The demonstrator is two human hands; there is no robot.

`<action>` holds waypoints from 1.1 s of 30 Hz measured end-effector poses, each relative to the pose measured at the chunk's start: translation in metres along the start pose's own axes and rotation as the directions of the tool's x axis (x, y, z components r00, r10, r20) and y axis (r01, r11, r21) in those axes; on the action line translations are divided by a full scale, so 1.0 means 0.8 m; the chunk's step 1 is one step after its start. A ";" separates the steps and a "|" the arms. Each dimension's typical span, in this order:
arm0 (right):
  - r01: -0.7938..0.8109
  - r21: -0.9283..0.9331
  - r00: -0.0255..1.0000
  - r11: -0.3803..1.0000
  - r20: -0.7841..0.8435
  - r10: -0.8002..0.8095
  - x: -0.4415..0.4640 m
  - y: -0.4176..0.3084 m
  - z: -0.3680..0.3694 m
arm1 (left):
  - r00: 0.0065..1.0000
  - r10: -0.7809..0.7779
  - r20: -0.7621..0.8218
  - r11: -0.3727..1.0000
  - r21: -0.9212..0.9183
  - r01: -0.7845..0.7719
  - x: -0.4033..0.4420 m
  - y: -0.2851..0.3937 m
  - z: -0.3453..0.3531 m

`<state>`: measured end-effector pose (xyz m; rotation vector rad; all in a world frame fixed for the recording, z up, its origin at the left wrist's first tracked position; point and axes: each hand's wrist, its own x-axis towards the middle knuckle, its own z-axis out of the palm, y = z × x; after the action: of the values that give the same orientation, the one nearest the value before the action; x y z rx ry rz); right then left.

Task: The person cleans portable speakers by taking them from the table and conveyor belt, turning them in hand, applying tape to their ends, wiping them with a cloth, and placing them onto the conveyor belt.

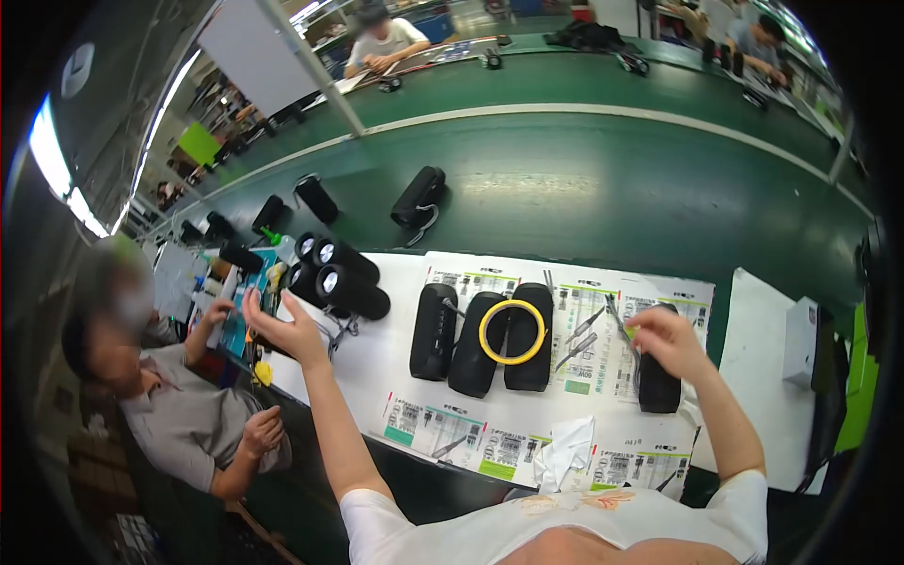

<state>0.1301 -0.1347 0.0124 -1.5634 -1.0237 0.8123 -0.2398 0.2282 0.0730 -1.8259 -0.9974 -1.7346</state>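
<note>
My left hand is raised at the left, fingers apart and empty, near a stack of black cylindrical speakers. At the right, my right hand is bent over a black speaker lying on the printed sheets; its fingertips are pinched near the speaker's strap, and what they hold is too small to name. Between my hands, three black speakers lie side by side. A yellow tape roll rests on top of two of them. Crumpled white paper lies near my body.
A co-worker sits at the left, both hands near the table edge. More black speakers lie on the green bench beyond. A white box stands at the right. Other people work across the bench.
</note>
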 end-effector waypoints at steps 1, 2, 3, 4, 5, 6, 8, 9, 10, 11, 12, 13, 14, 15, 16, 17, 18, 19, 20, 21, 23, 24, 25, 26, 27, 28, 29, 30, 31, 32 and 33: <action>-0.007 0.066 0.998 0.998 -0.070 0.012 0.005 -0.002 -0.011 | 0.994 0.041 0.101 0.990 -0.138 -0.026 0.020 0.047 0.004; -0.006 0.126 0.991 0.992 -0.128 0.023 0.010 -0.003 -0.020 | 0.982 0.048 0.183 0.959 -0.282 0.006 0.024 0.075 0.021; 0.018 0.046 0.975 0.999 -0.221 -0.008 0.013 0.004 -0.028 | 0.952 0.136 0.275 0.924 -0.381 -0.022 0.030 0.103 0.038; 0.037 -0.035 0.951 0.999 -0.307 -0.046 0.017 0.014 -0.035 | 0.917 0.219 0.333 0.927 -0.363 -0.090 0.031 0.124 0.059; 0.048 -0.115 0.918 0.992 -0.386 -0.089 0.021 0.023 -0.037 | 0.858 0.285 0.428 0.932 -0.334 -0.143 0.024 0.133 0.084; 0.071 -0.281 0.907 0.957 -0.381 -0.179 0.023 0.033 -0.033 | 0.792 0.316 0.522 0.935 -0.315 -0.166 0.016 0.138 0.115; 0.102 -0.594 0.873 0.798 -0.331 -0.357 0.014 0.055 -0.025 | 0.706 0.228 0.670 0.973 -0.186 -0.138 -0.017 0.124 0.187; 0.069 -0.459 0.935 0.886 -0.280 -0.218 0.008 0.054 -0.016 | 0.667 0.134 0.733 0.991 -0.104 -0.085 -0.032 0.115 0.220; -0.028 -0.192 0.941 0.981 -0.337 -0.039 0.006 0.045 -0.010 | 0.618 0.038 0.785 0.999 -0.020 -0.036 -0.048 0.104 0.250; -0.046 -0.150 0.936 0.988 -0.353 -0.010 0.004 0.049 -0.009 | 0.567 -0.039 0.823 0.999 0.032 0.022 -0.065 0.089 0.277; -0.056 -0.109 0.929 0.992 -0.370 0.012 0.004 0.053 -0.009 | 0.515 -0.113 0.850 0.993 0.086 0.075 -0.079 0.074 0.304; -0.073 -0.103 0.921 0.992 -0.389 0.028 0.004 0.053 -0.008 | 0.427 -0.173 0.888 0.981 0.115 0.159 -0.092 0.062 0.324; -0.086 -0.093 0.910 0.992 -0.412 0.040 0.006 0.052 -0.004 | 0.442 -0.132 0.887 0.984 0.063 0.167 -0.117 0.038 0.352; -0.087 -0.088 0.884 0.992 -0.466 0.036 0.007 0.054 0.002 | 0.445 -0.190 0.875 0.980 0.139 0.145 -0.118 0.048 0.352; -0.072 -0.117 0.870 0.991 -0.493 0.005 0.008 0.052 0.004 | 0.444 -0.249 0.860 0.968 0.217 0.122 -0.118 0.062 0.349; -0.072 -0.137 0.859 0.988 -0.512 -0.009 0.009 0.051 0.007 | 0.450 -0.245 0.859 0.970 0.213 0.121 -0.113 0.073 0.349; -0.071 -0.153 0.849 0.986 -0.529 -0.021 0.011 0.050 0.009 | 0.455 -0.242 0.857 0.970 0.213 0.115 -0.106 0.081 0.348; -0.062 -0.158 0.844 0.985 -0.535 -0.032 0.014 0.046 0.009 | 0.455 -0.240 0.858 0.971 0.215 0.107 -0.098 0.089 0.342; -0.064 -0.154 0.844 0.986 -0.535 -0.029 0.014 0.043 0.011 | 0.500 -0.162 0.850 0.987 0.138 0.085 -0.091 0.095 0.334; -0.063 -0.154 0.845 0.986 -0.534 -0.030 0.013 0.040 0.013 | 0.546 -0.086 0.834 0.996 0.061 0.063 -0.077 0.106 0.330; -0.040 -0.224 0.848 0.974 -0.524 -0.085 0.013 0.047 0.015 | 0.605 0.023 0.796 0.994 -0.082 0.070 -0.041 0.144 0.305; -0.023 -0.263 0.847 0.964 -0.517 -0.121 0.014 0.050 0.012 | 0.610 0.069 0.789 0.977 -0.177 0.118 -0.028 0.160 0.289; -0.053 -0.389 0.896 0.920 -0.424 -0.128 0.012 0.052 0.004 | 0.616 0.117 0.779 0.948 -0.273 0.165 -0.017 0.175 0.273; -0.008 -0.517 0.890 0.856 -0.395 -0.230 0.010 0.049 0.004 | 0.620 0.167 0.767 0.906 -0.367 0.211 -0.008 0.192 0.254; 0.031 -0.636 0.878 0.771 -0.351 -0.325 0.008 0.043 0.004 | 0.584 0.174 0.793 0.862 -0.410 0.300 0.004 0.212 0.228; 0.063 -0.742 0.863 0.668 -0.296 -0.410 0.008 0.035 0.004 | 0.560 0.189 0.806 0.774 -0.474 0.420 0.008 0.226 0.209; 0.155 -0.681 0.873 0.715 -0.245 -0.423 0.008 0.016 0.002 | 0.536 0.211 0.817 0.666 -0.522 0.533 0.009 0.239 0.191; 0.241 -0.609 0.876 0.755 -0.198 -0.439 0.010 -0.010 0.000 | 0.513 0.238 0.825 0.543 -0.551 0.634 0.012 0.253 0.171; 0.309 -0.562 0.861 0.767 -0.178 -0.477 0.012 -0.034 -0.003 | 0.477 0.292 0.829 0.394 -0.559 0.730 0.016 0.271 0.147; 0.377 -0.514 0.842 0.770 -0.157 -0.517 0.011 -0.053 -0.003 | 0.454 0.321 0.831 0.282 -0.541 0.792 0.018 0.287 0.124; 0.405 -0.462 0.839 0.789 -0.154 -0.521 0.010 -0.064 0.000 | 0.442 0.349 0.826 0.159 -0.517 0.841 0.020 0.304 0.102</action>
<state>0.1231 -0.1233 0.0621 -1.6051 -1.3588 0.0182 -0.0049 0.1334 0.1190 -4.0298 -0.3752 -1.6932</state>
